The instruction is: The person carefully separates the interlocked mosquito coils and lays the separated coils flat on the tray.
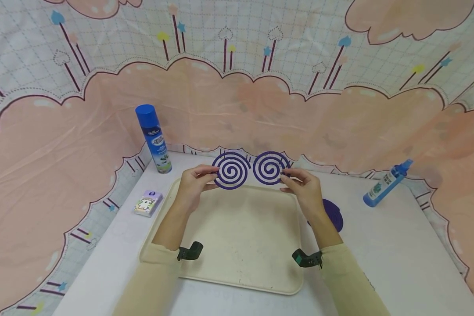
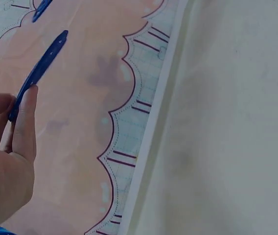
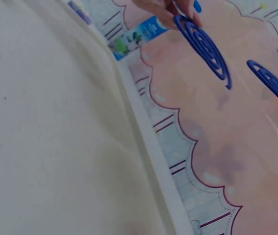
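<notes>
between hands (image 1: 195, 182) (image 1: 304, 186), spirals (image 1: 230, 170) (image 1: 271, 168), edgewise in left wrist view

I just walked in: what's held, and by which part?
Left hand pinches a flat purple spiral, right hand another spiral, both by the outer coils.

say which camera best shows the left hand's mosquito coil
The head view: the mosquito coil in the left hand faces it, its spiral plain. Left wrist shows it nearly edge-on; right wrist, at a slant.

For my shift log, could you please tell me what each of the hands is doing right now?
Left hand: holding one purple spiral.
Right hand: holding another purple spiral.
</notes>
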Demonstrator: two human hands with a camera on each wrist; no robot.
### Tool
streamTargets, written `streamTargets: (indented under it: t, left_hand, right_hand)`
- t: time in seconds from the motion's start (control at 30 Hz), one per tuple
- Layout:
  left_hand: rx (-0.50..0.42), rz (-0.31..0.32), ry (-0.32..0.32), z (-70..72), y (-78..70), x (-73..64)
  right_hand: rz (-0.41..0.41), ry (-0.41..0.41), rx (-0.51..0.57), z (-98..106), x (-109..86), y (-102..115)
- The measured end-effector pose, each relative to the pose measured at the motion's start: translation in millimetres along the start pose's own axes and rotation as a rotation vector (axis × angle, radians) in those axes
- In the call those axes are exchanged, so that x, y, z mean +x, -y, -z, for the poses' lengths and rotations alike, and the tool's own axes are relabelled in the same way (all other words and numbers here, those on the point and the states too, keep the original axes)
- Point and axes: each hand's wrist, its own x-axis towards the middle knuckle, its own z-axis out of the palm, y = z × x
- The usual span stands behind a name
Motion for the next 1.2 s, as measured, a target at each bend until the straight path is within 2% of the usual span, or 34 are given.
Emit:
streamTargets:
  t: [0.17,0.47,0.67,0.8,0.97,1.07,1.2]
  left_hand:
    - [0.115,0.036,-0.005,13.1,4.0,-2.6]
    - [0.251,0.104,-0.003,33.0,14.3,-2.2]
    - [0.286,0.147,0.002,41.7,24.3,-0.5]
    - [0.326,0.212,-0.004,46.2,31.4,2.1]
    - [0.346,0.279,0.005,52.6,43.7,5.2]
    - [0.340,0.277,0.023,56.8,51.7,6.8]
    - [0.361,0.296,0.034,61.4,59.8,8.4]
  right_hand:
    - [-0.059,0.021,-0.061,3,-1.6,-11]
    - [-0.158,0.092,-0.084,5,-0.1,-44]
    - [-0.222,0.138,-0.181,2,0.2,-64]
    - [-0.273,0.161,-0.247,0,0.3,-76]
    - [-0.335,0.168,-0.198,-3,-2.1,-87]
    - [-0.342,0.170,-0.181,-5,-3.1,-91]
    - [-0.362,0.143,-0.209,-8,-2.9,-97]
